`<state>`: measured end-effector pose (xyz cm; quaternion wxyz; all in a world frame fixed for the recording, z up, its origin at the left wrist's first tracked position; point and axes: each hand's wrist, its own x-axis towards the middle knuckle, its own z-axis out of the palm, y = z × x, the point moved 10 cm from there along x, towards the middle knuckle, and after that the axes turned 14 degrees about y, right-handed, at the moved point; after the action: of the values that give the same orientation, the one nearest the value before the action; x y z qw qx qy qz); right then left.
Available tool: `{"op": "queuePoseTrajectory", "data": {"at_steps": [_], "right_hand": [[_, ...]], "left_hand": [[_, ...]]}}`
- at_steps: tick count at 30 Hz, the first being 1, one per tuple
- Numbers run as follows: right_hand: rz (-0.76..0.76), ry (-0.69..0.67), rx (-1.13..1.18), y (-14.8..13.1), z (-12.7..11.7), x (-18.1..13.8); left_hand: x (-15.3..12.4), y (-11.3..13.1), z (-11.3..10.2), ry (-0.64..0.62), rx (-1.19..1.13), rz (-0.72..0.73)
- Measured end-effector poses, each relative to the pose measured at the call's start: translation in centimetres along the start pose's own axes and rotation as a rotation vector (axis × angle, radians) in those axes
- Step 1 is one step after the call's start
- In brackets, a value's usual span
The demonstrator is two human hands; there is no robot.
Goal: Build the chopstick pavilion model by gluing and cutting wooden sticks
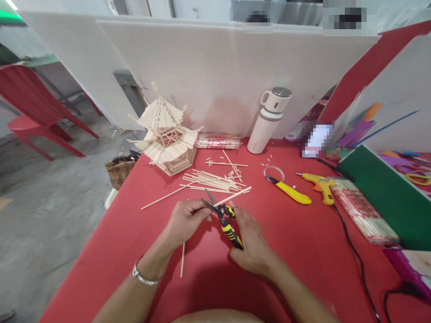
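A pale stick point(239, 193) lies across the spread blades of the scissors point(232, 235), close to the pivot, above the red surface point(111, 251) and just this side of the loose sticks point(213, 181). The left grip point(185, 222) pinches the stick's near end between thumb and fingers; the right grip point(251, 237) is wrapped about the scissors' handles, which stand apart. To cut cleanly, it would seem best to keep the stick deep by the pivot, square to the blades, with the left fingertips well back from the edges. The stick looks slim, straight and smooth; whether it is one or two together, I cannot tell. Farther out stands a wooden model point(170, 143).
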<state>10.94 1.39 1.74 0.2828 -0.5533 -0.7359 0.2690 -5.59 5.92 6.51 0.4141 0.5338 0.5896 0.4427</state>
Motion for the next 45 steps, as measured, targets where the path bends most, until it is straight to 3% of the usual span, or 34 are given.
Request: {"op": "queuePoseTrajectory", "data": {"at_steps": [17, 27, 35, 41, 45], "right_hand": [[0.079, 0.009, 0.027, 0.5, 0.5, -0.6], [0.115, -0.039, 0.049, 0.5, 1.4, -1.5], [0.105, 0.040, 0.083, -0.1, 0.6, -1.2], [0.112, 0.035, 0.039, 0.2, 0.3, -1.0], [0.098, -0.003, 0.031, 0.2, 0.8, -1.2]], "left_hand": [[0.0, 0.1, 0.3, 0.012, 0.053, 0.032], [-0.1, 0.7, -0.4, 0.107, 0.079, 0.076], [-0.2, 0.4, -0.2, 0.094, 0.078, 0.074], [-0.3, 0.6, 0.5, -0.063, 0.090, 0.071], [0.0, 0.6, 0.0, -0.005, 0.146, 0.136]]}}
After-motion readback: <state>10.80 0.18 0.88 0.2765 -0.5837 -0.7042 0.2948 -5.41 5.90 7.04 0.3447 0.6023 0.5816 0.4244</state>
